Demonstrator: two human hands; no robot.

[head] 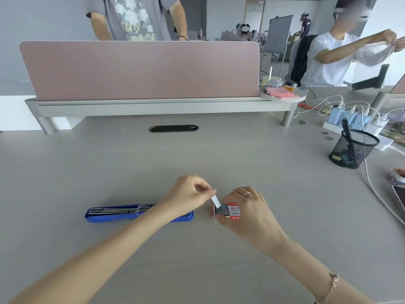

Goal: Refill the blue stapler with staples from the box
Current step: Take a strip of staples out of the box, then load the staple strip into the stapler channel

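Since the blue stapler already lies flipped open on the table with its rail showing, we're maybe halfway. Our left hand has its grip pinching a strip of staples just above the box, which our right hand clamps steady. Loading and closing are still left.

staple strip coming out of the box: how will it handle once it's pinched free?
The staple strip, pinched by the left hand, looks straight and unsagging, so probably stiff. It is thin and narrow, so likely light, and a glued strip may snap if bent. Its pale smooth face suggests a slippery grip. The right hand steadies the staple box.
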